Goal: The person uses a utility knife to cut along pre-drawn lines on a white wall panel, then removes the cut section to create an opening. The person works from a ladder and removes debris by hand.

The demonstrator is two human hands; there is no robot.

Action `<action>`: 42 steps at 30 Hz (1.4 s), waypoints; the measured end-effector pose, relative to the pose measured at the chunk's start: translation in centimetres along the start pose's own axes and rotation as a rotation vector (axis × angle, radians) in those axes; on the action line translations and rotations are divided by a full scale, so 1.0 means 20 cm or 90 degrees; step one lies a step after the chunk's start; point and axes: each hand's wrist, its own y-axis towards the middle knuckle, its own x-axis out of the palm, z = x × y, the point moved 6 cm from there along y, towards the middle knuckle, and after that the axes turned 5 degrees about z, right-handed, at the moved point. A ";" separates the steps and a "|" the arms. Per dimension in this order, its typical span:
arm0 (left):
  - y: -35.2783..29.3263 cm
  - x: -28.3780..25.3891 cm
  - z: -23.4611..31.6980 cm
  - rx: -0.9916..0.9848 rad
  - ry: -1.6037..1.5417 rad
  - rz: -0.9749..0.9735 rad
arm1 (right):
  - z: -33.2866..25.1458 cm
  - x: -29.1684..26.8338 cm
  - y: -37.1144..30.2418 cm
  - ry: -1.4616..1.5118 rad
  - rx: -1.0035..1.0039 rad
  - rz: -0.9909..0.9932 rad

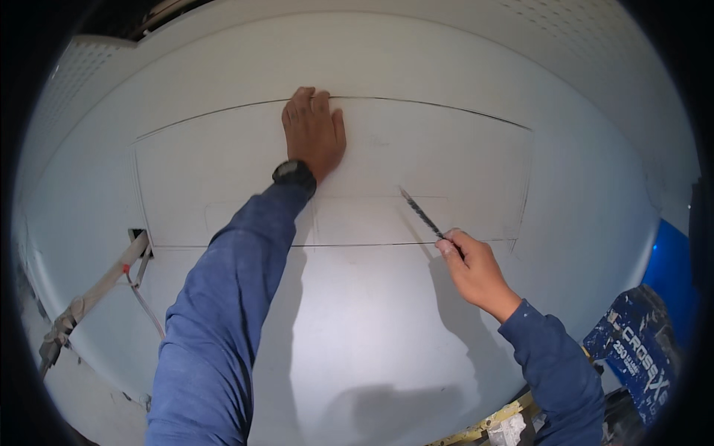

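Background: pale, smooth panel (364,297), ruled with a long rectangle of dark lines (364,244); fainter lines (372,197) inside. At left, dark opening (136,233) beside the rectangle, end of a grey pole (108,281) at it. Toothed blade (422,213): thin, dark, jagged along its length, paler at the tip. Located before the panel, right of centre, pointing up and left, tip inside the rectangle; whether touching, cannot tell. Writing: white letters on dark blue, paint-spotted board (631,327) at lower right; faint scribble (379,141) within the rectangle, illegible. Right hand (474,269): closed, thumb and fingers clamped on the blade's lower end. Left hand (315,137): laid flat against the panel, fingers close together, thumb apart, tips at the rectangle's upper line; black watch (294,176) at the wrist.
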 end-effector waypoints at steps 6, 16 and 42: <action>-0.28 -0.09 -0.11 0.054 0.027 -0.114 | -0.17 0.01 0.02 -0.087 -0.075 0.031; -0.32 -0.08 -0.15 0.016 0.016 -0.098 | -0.60 0.23 0.53 -0.366 -0.260 0.151; -0.31 -0.06 -0.12 0.035 0.088 -0.124 | -0.53 -0.22 0.73 -0.698 -0.343 0.230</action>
